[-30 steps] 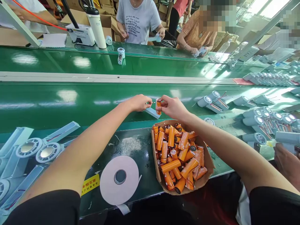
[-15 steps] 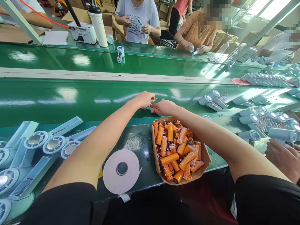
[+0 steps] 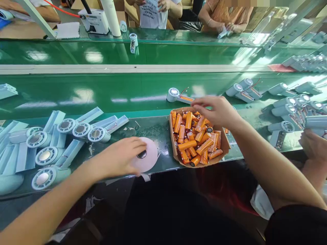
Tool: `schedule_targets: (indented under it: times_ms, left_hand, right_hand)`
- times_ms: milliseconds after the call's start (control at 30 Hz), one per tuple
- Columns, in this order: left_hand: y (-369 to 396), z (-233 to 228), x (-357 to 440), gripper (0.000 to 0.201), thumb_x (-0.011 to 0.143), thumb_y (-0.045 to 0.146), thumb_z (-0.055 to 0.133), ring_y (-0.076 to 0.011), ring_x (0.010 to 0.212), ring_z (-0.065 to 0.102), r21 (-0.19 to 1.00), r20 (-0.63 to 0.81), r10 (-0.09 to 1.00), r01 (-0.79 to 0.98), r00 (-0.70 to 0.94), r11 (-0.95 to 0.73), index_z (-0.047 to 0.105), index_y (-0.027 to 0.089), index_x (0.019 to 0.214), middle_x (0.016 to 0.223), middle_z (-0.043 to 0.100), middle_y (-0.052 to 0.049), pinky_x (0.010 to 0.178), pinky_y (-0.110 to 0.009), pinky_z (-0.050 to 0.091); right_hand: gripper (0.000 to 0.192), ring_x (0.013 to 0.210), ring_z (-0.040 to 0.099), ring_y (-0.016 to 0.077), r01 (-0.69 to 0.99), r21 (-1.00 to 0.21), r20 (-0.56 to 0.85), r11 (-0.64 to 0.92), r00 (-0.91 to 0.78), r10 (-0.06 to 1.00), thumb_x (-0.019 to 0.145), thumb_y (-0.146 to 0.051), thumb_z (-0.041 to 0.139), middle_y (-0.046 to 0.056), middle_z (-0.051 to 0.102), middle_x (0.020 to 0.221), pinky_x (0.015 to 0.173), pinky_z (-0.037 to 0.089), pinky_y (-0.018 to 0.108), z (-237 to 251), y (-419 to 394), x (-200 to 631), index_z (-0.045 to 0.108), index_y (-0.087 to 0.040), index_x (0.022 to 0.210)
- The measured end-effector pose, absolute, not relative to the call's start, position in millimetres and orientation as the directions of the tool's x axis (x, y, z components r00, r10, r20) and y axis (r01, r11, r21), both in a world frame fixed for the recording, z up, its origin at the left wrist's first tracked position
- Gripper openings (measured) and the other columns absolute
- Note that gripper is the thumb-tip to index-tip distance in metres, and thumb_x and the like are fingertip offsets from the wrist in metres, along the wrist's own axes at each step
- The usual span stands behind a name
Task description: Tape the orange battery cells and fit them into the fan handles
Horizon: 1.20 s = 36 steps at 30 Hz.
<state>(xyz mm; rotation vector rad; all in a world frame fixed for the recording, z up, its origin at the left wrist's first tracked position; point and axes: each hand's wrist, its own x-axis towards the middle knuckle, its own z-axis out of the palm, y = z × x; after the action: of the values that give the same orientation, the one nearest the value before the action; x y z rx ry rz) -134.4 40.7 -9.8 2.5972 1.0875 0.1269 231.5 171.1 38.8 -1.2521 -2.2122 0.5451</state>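
Both hands have left the fan unit [image 3: 176, 95]: left hand [image 3: 120, 158], open, rests on the tape roll [image 3: 147, 157]; right hand [image 3: 217, 110], loose and empty, hovers at the battery box's [image 3: 176, 151] two o'clock — best pinch one battery [image 3: 187, 145] cleanly.

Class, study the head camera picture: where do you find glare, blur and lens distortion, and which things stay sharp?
Head view: white glare patches on the green belt; straight belt edges bow from the wide lens; the left hand on the tape roll is slightly smeared; the right hand and the orange batteries in the cardboard tray stay fairly sharp.
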Motion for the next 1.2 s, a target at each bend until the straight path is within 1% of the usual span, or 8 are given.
schedule_targets:
  times_ms: [100,200,333,533,600,733,867,1200]
  left_hand:
    - [-14.3,-25.9,-155.9,0.055,0.075,0.02,0.085,-0.0349,0.138,0.06,0.14,0.024,0.753,0.744,0.657,-0.653,0.071,0.028,0.128,0.151,0.066,-0.006,0.111,-0.047,0.055]
    - [-33.8,-27.3,-147.2,0.043,0.085,0.02,0.077,-0.039,0.137,0.059,0.07,0.243,0.755,0.765,0.609,-0.64,0.069,0.022,0.127,0.141,0.07,-0.01,0.11,-0.053,0.057]
    - [-37.1,-10.0,-128.7,0.048,0.09,0.027,0.076,-0.0444,0.145,0.05,0.106,0.536,0.706,0.793,0.462,-0.599,0.061,0.023,0.136,0.127,0.073,-0.013,0.109,-0.063,0.056]
    - [-35.7,-2.3,-131.3,0.062,0.09,0.025,0.074,-0.0411,0.15,0.047,0.353,0.593,0.796,0.85,0.119,-0.39,0.056,0.044,0.146,0.122,0.072,-0.003,0.118,-0.068,0.05]
    - [-37.6,-6.2,-131.6,0.062,0.089,0.025,0.077,-0.0407,0.146,0.052,0.423,0.583,0.811,0.832,0.052,-0.358,0.058,0.043,0.145,0.129,0.071,-0.002,0.116,-0.065,0.054]
    - [-39.4,-16.8,-125.2,0.042,0.09,0.018,0.075,-0.0405,0.147,0.05,0.369,0.583,0.799,0.828,0.148,-0.422,0.065,0.029,0.13,0.124,0.073,-0.006,0.119,-0.064,0.05]
    - [-33.9,-27.2,-112.3,0.033,0.092,0.014,0.071,-0.0423,0.146,0.05,0.303,0.58,0.746,0.762,0.329,-0.572,0.063,0.021,0.123,0.118,0.074,-0.011,0.116,-0.066,0.051]
    - [-28.5,-36.3,-92.6,0.043,0.088,0.004,0.068,-0.0432,0.145,0.05,0.285,0.545,0.717,0.708,0.434,-0.646,0.061,0.019,0.128,0.12,0.074,-0.012,0.111,-0.069,0.054]
  right_hand:
    - [0.019,0.073,0.074,0.0192,0.537,-0.705,0.236,0.463,-0.438,0.868,0.094,-0.038,0.071,0.002,0.083,0.086,0.071,0.057,0.032,39.1,101.8,228.3,0.085,-0.027,0.1]
    - [0.031,0.054,0.065,0.0143,0.46,-0.834,0.004,0.307,-0.549,0.836,0.094,-0.046,0.073,0.0,0.075,0.066,0.054,0.048,0.025,33.1,56.3,207.2,0.084,-0.02,0.106]
    - [0.047,0.053,0.063,0.0121,0.344,-0.914,-0.171,0.213,-0.805,0.568,0.091,-0.052,0.079,-0.001,0.074,0.065,0.052,0.044,0.022,21.6,20.8,169.7,0.08,-0.016,0.121]
    - [0.031,0.061,0.068,0.0159,0.251,-0.765,-0.098,0.593,-0.956,0.278,0.103,-0.043,0.067,0.004,0.078,0.073,0.056,0.042,0.027,12.0,-0.3,155.8,0.083,-0.019,0.091]
    - [0.028,0.068,0.071,0.0175,0.318,-0.672,-0.109,0.669,-0.936,0.335,0.103,-0.045,0.067,0.003,0.08,0.079,0.06,0.046,0.027,17.2,9.7,169.7,0.083,-0.022,0.1]
    - [0.026,0.095,0.071,0.0258,0.608,-0.363,0.085,0.706,-0.733,0.675,0.106,-0.036,0.062,0.011,0.078,0.102,0.09,0.055,0.038,27.3,44.4,201.4,0.079,-0.019,0.115]
    - [0.03,0.109,0.061,0.0346,0.764,-0.071,0.049,0.641,-0.64,0.767,0.101,-0.032,0.067,0.017,0.068,0.113,0.097,0.054,0.051,20.9,61.9,212.0,0.076,-0.017,0.125]
    - [0.026,0.098,0.057,0.027,0.761,-0.044,0.103,0.648,-0.641,0.76,0.098,-0.044,0.074,0.01,0.067,0.104,0.082,0.041,0.038,0.2,52.9,206.6,0.079,-0.025,0.115]
